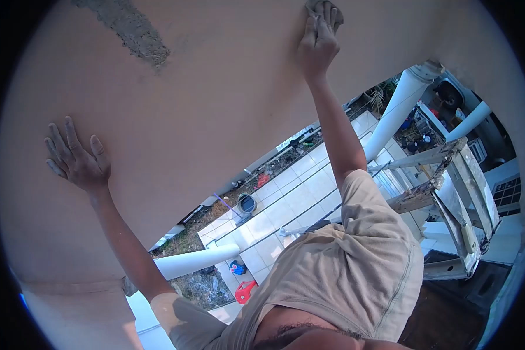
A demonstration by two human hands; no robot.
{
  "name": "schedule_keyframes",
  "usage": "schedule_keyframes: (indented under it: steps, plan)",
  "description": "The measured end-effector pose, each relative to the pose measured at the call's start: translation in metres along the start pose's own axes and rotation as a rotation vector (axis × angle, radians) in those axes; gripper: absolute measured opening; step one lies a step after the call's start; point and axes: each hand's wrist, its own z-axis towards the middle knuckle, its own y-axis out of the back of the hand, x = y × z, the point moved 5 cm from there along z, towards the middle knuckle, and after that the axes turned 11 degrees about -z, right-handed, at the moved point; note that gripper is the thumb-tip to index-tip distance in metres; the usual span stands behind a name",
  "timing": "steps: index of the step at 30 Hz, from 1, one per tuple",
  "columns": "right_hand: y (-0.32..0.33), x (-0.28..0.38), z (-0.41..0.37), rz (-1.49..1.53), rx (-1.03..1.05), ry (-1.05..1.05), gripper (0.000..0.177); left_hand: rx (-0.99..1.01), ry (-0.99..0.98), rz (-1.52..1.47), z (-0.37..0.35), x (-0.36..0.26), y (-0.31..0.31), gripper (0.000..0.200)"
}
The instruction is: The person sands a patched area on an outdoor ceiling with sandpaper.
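Note:
My left hand (79,154) lies flat with spread fingers against a smooth tan plastered surface (204,122). My right hand (321,41), higher up, presses a grey cloth or sponge-like pad (318,8) to the same surface. Its fingers are bent over the pad, which is partly hidden beneath them. Between the two hands, toward the top, a rough strip of grey mortar (135,36) stands out from the smoother finish. Both arms are stretched up and away from my body.
A worn, paint-spattered ladder (464,216) stands close on my right. White columns (403,105) rise from a tiled floor (297,186) far below. Down there are a dark bucket (247,203), a red plastic stool (245,291) and a blue container (237,268). A vehicle (478,111) is at the right.

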Motion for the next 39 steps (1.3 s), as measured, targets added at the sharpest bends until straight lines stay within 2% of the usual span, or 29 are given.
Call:
schedule_keyframes:
  steps: [1, 4, 5, 6, 9, 11, 12, 14, 16, 17, 18, 20, 22, 23, 24, 27, 28, 29, 30, 31, 33, 34, 36, 39]
  plan:
    - [0.001, -0.013, 0.014, 0.139, 0.027, -0.218, 0.033, 0.011, 0.002, 0.011, 0.001, 0.000, -0.001, 0.055]
    - [-0.003, -0.004, -0.064, -0.124, -0.154, -0.062, 0.037, -0.018, 0.011, -0.034, 0.004, -0.004, 0.000, 0.054]
    - [-0.011, 0.007, -0.133, -0.153, -0.036, 0.147, 0.042, -0.027, 0.000, -0.042, 0.005, -0.004, -0.001, 0.053]
    - [-0.013, 0.014, -0.203, -0.131, 0.167, 0.322, 0.041, -0.029, -0.008, -0.055, 0.003, -0.006, 0.000, 0.053]
    - [0.001, -0.010, -0.213, -0.004, 0.232, 0.408, 0.034, -0.049, -0.017, -0.027, 0.003, -0.010, -0.003, 0.055]
    - [0.014, -0.053, -0.122, -0.152, -0.059, -0.015, 0.032, -0.030, -0.015, -0.007, 0.001, -0.014, -0.003, 0.056]
    - [0.026, -0.073, -0.077, 0.026, -0.101, -0.363, 0.035, -0.034, -0.010, 0.022, 0.002, -0.014, -0.004, 0.056]
    - [0.024, -0.088, -0.069, 0.208, -0.153, -0.709, 0.039, -0.026, -0.014, 0.038, 0.003, -0.014, -0.002, 0.056]
    - [0.013, -0.057, -0.126, -0.163, -0.146, -0.309, 0.043, -0.044, -0.021, 0.013, 0.006, -0.018, -0.006, 0.056]
    - [0.000, -0.037, -0.192, -0.145, -0.070, -0.140, 0.041, -0.028, -0.016, 0.031, 0.005, -0.017, -0.005, 0.056]
    - [-0.005, -0.012, -0.258, -0.112, 0.127, -0.004, 0.042, -0.007, -0.009, 0.054, 0.002, -0.016, -0.004, 0.056]
    - [0.002, -0.018, -0.277, 0.015, 0.302, 0.118, 0.045, -0.007, -0.028, 0.025, 0.000, -0.015, -0.001, 0.056]
    - [0.019, -0.066, -0.212, -0.098, 0.114, -0.017, 0.035, 0.008, -0.045, 0.012, 0.002, -0.014, -0.004, 0.056]
    - [0.034, -0.087, -0.149, -0.272, -0.151, -0.163, 0.026, -0.004, -0.042, 0.021, 0.002, -0.017, -0.004, 0.056]
    - [0.046, -0.123, -0.111, 0.007, -0.103, -0.765, 0.028, -0.021, -0.041, 0.034, 0.002, -0.018, -0.004, 0.056]
    - [0.042, -0.166, -0.118, -0.129, -0.223, -0.860, 0.034, -0.029, -0.045, 0.048, 0.004, -0.022, -0.005, 0.055]
    - [0.032, -0.141, -0.156, -0.106, -0.087, -0.920, 0.030, -0.041, -0.048, 0.040, 0.007, -0.022, -0.006, 0.055]
    - [0.027, -0.083, -0.186, -0.306, -0.181, -0.426, 0.037, -0.039, -0.056, 0.033, 0.007, -0.022, -0.005, 0.055]
    - [0.011, -0.060, -0.251, -0.111, 0.051, -0.420, 0.052, -0.034, -0.063, 0.026, 0.005, -0.022, -0.004, 0.054]
    - [0.015, -0.034, -0.263, -0.082, 0.163, -0.302, 0.056, -0.041, -0.062, 0.015, 0.002, -0.020, -0.002, 0.054]
    - [0.029, -0.070, -0.239, -0.137, 0.123, -0.263, 0.047, 0.002, -0.077, 0.031, -0.001, -0.012, -0.002, 0.053]
    - [0.042, -0.113, -0.195, -0.047, 0.112, -0.668, 0.041, 0.005, -0.083, 0.026, 0.000, -0.014, -0.004, 0.053]
    - [0.048, -0.145, -0.174, 0.048, 0.099, -1.075, 0.037, -0.036, -0.087, 0.017, 0.002, -0.022, -0.003, 0.054]
    - [0.037, -0.158, -0.201, -0.097, -0.034, -0.987, 0.036, -0.038, -0.102, 0.052, 0.003, -0.022, -0.005, 0.054]
